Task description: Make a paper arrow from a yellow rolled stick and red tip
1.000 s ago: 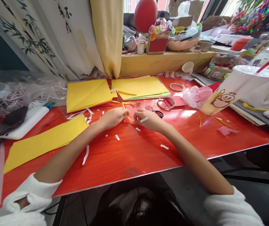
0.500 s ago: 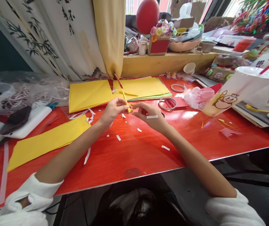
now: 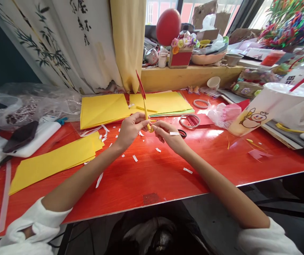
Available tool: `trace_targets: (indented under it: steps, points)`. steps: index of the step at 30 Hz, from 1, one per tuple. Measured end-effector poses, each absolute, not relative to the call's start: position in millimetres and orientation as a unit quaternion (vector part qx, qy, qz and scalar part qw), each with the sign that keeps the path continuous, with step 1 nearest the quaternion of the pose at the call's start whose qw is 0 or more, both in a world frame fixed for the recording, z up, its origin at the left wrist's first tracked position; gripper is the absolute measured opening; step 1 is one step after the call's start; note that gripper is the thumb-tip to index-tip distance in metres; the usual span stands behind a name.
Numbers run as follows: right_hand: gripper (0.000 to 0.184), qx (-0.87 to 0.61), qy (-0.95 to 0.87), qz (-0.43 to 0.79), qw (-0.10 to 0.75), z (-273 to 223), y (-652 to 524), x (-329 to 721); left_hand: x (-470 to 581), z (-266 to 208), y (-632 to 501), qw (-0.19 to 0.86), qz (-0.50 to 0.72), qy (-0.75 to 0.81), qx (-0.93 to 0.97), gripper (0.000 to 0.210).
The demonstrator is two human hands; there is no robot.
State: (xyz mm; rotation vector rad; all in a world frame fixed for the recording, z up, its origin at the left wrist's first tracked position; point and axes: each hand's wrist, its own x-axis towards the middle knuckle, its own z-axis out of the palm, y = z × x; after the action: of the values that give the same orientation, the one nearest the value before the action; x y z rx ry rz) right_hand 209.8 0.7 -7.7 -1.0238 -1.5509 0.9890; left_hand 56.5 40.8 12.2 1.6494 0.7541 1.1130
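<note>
My left hand [image 3: 131, 130] is closed, its thumb and fingers pinching a narrow yellow paper strip [image 3: 146, 110] with a pointed red piece [image 3: 140, 85] at its upper end. The strip stands nearly upright. At its curled lower end, the fingers of my right hand [image 3: 169, 136] are pinched together on the yellow paper. A small white paper slip [image 3: 174, 133] lies across the back of the right hand. Just beyond that hand, the black loop of what looks like a scissors handle [image 3: 183, 133] shows. White paper scraps [image 3: 135, 158] are scattered on the red table [image 3: 168, 184] below.
Yellow paper stacks lie at the back left [image 3: 102, 109] and back centre [image 3: 165, 102]. Cut yellow sheets [image 3: 53, 164] rest at left. Tape rings [image 3: 189, 121], a pink-and-white plastic bag [image 3: 225, 115] and a tall drink cup [image 3: 263, 109] with a red straw stand right.
The yellow strip with its red tip has turned more upright. Both hands have shifted slightly right in the picture, and the view has tilted a little upward.
</note>
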Motion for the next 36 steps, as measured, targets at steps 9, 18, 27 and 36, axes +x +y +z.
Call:
trace_targets:
  steps: [9, 18, 27, 36]
  points:
    - [0.023, -0.363, -0.524, 0.602, 0.482, -12, 6, 218, 56, 7, 36, 0.311, 0.442, 0.334, 0.772, 0.014]
    - [0.026, -0.455, -0.587, 0.397, 0.539, -15, -6, 190, 58, 5, 39, 0.378, 0.443, 0.379, 0.72, 0.022]
    - [0.02, -0.391, -0.77, -0.022, 0.504, -25, -2, 207, 59, 13, 35, 0.552, 0.464, 0.388, 0.575, 0.019]
    - [0.023, -0.401, -0.716, 0.026, 0.57, -22, -4, 200, 65, 20, 25, 0.557, 0.478, 0.391, 0.556, 0.012]
